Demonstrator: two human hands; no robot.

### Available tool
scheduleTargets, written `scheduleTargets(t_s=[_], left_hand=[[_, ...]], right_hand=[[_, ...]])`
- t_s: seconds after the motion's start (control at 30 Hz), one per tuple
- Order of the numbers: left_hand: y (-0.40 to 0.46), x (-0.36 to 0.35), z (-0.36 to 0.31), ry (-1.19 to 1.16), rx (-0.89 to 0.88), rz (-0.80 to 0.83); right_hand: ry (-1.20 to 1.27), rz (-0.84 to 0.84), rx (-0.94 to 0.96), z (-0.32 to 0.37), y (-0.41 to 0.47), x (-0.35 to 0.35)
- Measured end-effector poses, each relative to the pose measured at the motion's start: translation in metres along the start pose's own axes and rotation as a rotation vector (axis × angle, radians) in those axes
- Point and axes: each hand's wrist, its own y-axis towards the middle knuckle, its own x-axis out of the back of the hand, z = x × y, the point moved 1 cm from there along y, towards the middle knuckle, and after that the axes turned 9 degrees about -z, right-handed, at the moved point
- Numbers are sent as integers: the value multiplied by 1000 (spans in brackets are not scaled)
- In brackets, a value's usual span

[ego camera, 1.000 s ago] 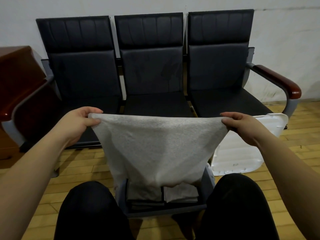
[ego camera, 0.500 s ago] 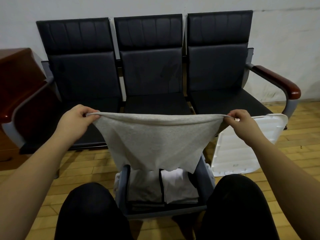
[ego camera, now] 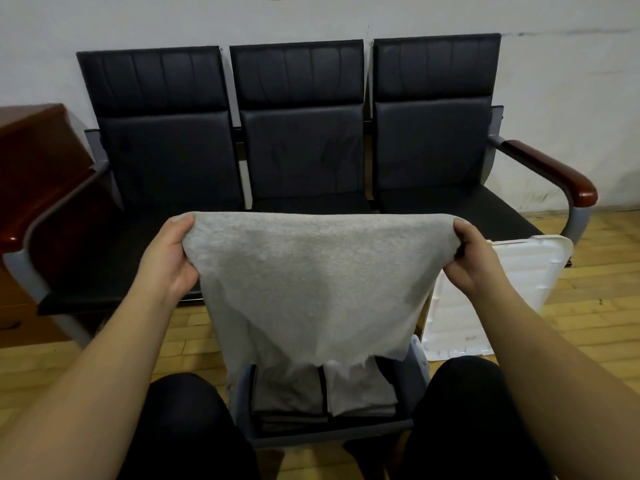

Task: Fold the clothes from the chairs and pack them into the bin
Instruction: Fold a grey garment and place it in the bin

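The left hand (ego camera: 169, 261) and the right hand (ego camera: 474, 261) each pinch a top corner of a grey garment (ego camera: 308, 285), each grip closed on the cloth, holding it spread in the air. Its lower edge hangs over the far side of the bin (ego camera: 329, 436), which sits on the floor between the person's knees and holds folded clothes (ego camera: 322, 393). Three black chairs (ego camera: 298, 133) stand beyond. A white lid (ego camera: 498, 299) lies on the floor to the right.

Grey garment (ego camera: 311, 278) draped above bin (ego camera: 412, 393)

Probably a waiting room: ganged black chairs (ego camera: 298, 140) with wooden armrests (ego camera: 554, 174), bare wall, wood floor.
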Motion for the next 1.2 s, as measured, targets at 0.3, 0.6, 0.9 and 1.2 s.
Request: scheduleTargets(t_s=[0.3, 0.6, 0.9, 1.2], left_hand=[[-3, 0, 9, -230, 218, 13], [-40, -55, -25, -146, -5, 835], [-81, -116, -15, 173, -315, 877], [-91, -133, -2, 136, -303, 788]], right_hand=[[83, 125, -147, -14, -2, 3], [92, 888, -62, 10, -50, -70], [-186, 917, 241, 0, -111, -129], [-181, 838, 237, -7, -113, -133]])
